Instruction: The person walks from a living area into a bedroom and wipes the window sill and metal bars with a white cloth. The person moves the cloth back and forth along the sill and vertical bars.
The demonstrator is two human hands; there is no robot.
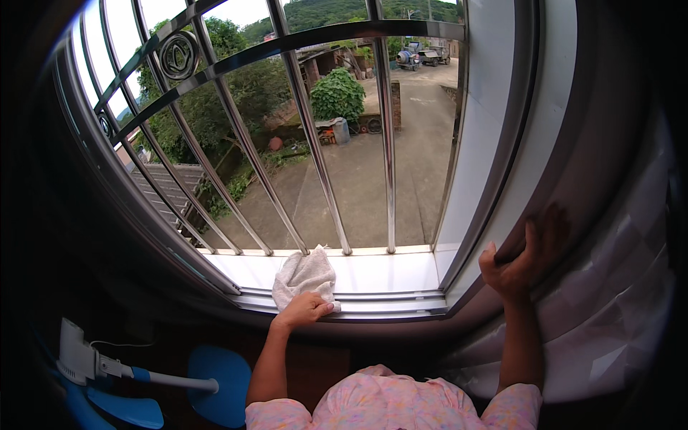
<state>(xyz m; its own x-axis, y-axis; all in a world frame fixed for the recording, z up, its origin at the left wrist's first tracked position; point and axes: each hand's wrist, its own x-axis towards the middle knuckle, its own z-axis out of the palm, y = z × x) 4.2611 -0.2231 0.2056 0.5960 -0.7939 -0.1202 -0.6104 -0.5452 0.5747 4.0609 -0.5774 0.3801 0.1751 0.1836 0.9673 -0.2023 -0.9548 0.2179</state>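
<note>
My left hand [305, 310] grips the near edge of a pale, crumpled cloth [305, 274] at the window's lower frame. The cloth lies across the metal sliding track [387, 303] and the white tiled sill [387, 270], and its far tip reaches the foot of a steel bar. My right hand [516, 263] is empty, with its fingers apart. It rests against the wall edge beside the right window frame [529, 199], thumb toward the frame. Part of that hand lies in shadow.
Upright steel security bars [389, 161] with a curved crosspiece [333, 35] stand beyond the sill. A blue and white standing fan [80, 355] is at the lower left, with its blue base [215, 376]. Pale patterned curtain-like material [596, 322] covers the right side. Outside lies a concrete yard [355, 199].
</note>
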